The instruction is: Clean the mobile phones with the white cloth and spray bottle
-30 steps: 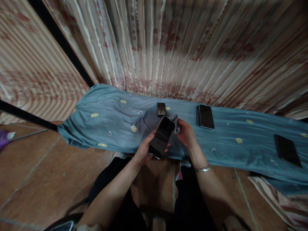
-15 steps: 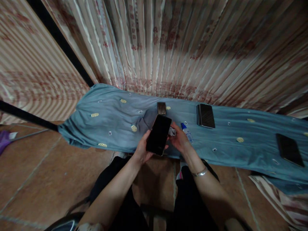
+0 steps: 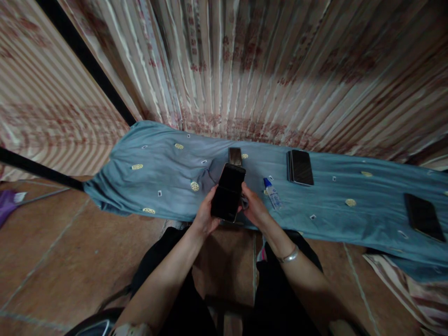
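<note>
A black smartphone [image 3: 228,193] with a dark screen is held tilted over the near edge of the blue cloth cover [image 3: 168,172]. My left hand [image 3: 207,215] is closed around its left side and lower edge. At its right edge, my right hand [image 3: 255,207] touches the phone with the thumb and is closed on a crumpled grey cloth [image 3: 244,202], mostly hidden by the fingers. Just beyond the phone's top lies a small dark brown square item [image 3: 235,156]. To the right of my right hand, a clear bottle with a blue cap [image 3: 273,194] lies on its side.
Farther right, a small stack of phones [image 3: 301,168] rests on the cover, and another dark phone [image 3: 424,217] lies near the right end. Striped curtains [image 3: 224,70] hang behind. A black pole [image 3: 87,60] slants down at the left.
My right hand has moved left and in against the phone's right edge, with the cloth now mostly covered. The phone has shifted slightly left and up. More of the bottle shows.
</note>
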`<state>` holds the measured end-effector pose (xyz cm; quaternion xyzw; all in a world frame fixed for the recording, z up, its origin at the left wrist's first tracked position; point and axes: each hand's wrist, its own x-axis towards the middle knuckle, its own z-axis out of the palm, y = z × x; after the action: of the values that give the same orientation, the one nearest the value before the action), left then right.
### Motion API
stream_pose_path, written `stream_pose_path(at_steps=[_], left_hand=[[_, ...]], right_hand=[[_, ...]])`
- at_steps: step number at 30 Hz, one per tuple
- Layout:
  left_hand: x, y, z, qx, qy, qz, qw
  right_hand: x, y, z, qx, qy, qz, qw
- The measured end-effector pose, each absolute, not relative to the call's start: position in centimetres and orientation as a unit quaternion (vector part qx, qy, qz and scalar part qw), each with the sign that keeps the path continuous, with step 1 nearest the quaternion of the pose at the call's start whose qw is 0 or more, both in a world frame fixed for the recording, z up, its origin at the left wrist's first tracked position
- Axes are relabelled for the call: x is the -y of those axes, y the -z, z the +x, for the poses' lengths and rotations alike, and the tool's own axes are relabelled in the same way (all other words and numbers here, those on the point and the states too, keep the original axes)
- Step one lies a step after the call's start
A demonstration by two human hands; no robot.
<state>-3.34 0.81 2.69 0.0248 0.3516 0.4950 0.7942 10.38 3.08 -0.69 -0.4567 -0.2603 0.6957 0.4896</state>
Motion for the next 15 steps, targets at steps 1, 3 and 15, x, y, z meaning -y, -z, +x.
stream_pose_path(at_steps=[1,3,15], left_hand=[[-0.8,-2.7,-3.4,-0.35,-0.494,0.023,0.795],[-0.8,-2.7,-3.4,-0.352,-0.494,0.02,0.795],[-0.8,-3.0,-2.6,-0.371,-0.506,0.052,0.777]], right_hand=[[-3.1,0.7,10.5,0.262,-0.696,-0.459,0.486],[-3.3,0.8,10.8,0.269,-0.694,-0.463,0.481],[-3.9,0.7,10.5,0.215,-0.717,-0.415,0.518]])
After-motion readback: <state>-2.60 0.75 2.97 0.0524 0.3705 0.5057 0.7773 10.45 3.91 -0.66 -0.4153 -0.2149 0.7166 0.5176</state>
